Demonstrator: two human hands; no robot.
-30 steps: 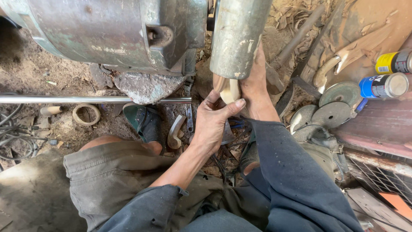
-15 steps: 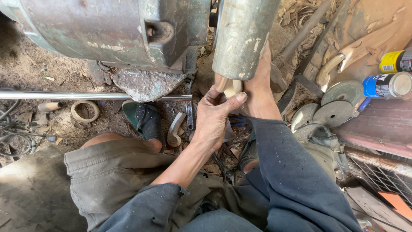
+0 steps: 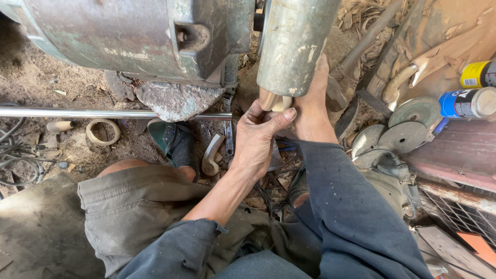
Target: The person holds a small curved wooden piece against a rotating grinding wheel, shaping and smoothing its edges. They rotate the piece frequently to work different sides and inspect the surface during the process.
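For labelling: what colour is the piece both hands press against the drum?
Pale tan piece, clearest in the head view.

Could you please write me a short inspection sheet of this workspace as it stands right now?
Surface: bare dirt ground, dusty, with dry leaves at the top right.
Job's things: pale wooden piece pressed under a grey cylindrical metal drum.
Clutter: grey grinding discs, yellow and blue spray cans, small ring, long steel rod, curved pale wooden handle.
Grips: left hand and right hand both closed on the wooden piece.
Cables: dark wires at the left edge.
Surroundings: large greenish motor housing, wire mesh at right.
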